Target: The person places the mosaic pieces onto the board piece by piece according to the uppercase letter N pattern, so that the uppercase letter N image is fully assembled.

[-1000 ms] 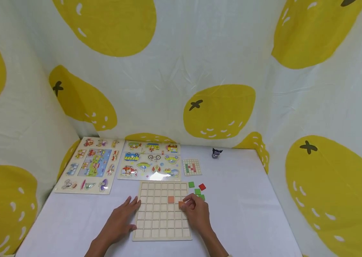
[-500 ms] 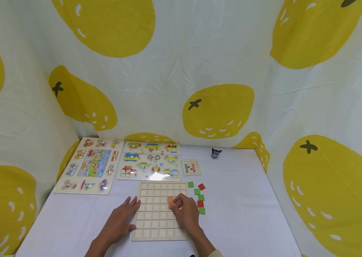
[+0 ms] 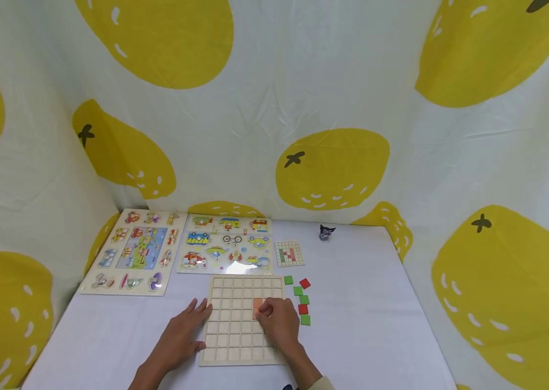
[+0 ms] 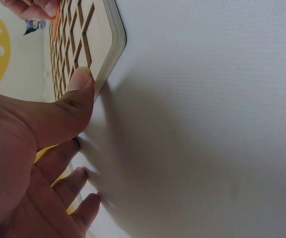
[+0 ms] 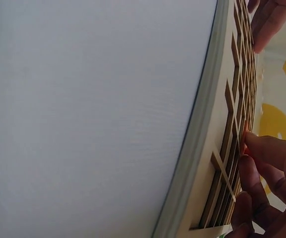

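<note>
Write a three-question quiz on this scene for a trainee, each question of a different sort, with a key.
1. True or false: the left hand touches the board.
2. Pick one. What colour is the tile that the right hand touches?
a) green
b) orange
c) red
3. Count: how many green tiles lie on the table just right of the board?

Key: 1. True; 2. b; 3. Four.
</note>
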The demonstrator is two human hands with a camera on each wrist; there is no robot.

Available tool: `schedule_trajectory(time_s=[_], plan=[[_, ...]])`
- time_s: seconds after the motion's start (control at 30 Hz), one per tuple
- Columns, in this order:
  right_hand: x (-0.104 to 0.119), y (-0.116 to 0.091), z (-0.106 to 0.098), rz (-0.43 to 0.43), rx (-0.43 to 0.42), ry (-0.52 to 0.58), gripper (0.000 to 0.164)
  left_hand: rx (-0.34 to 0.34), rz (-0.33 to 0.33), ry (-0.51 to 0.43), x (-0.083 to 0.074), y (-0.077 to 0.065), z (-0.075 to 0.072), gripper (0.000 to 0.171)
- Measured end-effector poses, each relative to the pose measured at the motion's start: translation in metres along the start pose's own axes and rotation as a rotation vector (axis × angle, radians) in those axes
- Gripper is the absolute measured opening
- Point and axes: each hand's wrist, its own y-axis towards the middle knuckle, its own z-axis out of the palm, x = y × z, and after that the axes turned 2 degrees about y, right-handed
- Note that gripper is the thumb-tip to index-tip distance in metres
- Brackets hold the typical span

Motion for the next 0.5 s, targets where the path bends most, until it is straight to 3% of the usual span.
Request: schedule_trajectory(time_s=[0.23, 0.5], plan=[[-0.007, -0.001, -0.005, 0.000, -0.013, 0.069, 0.012, 0.018, 0.000, -0.002, -0.001, -0.001, -0.001, 0.090], [-0.028, 0.003, -0.031, 0.011, -0.079, 0.160, 0.016, 0.025, 0.011, 0.002, 0.000, 0.000, -0.003, 0.091]])
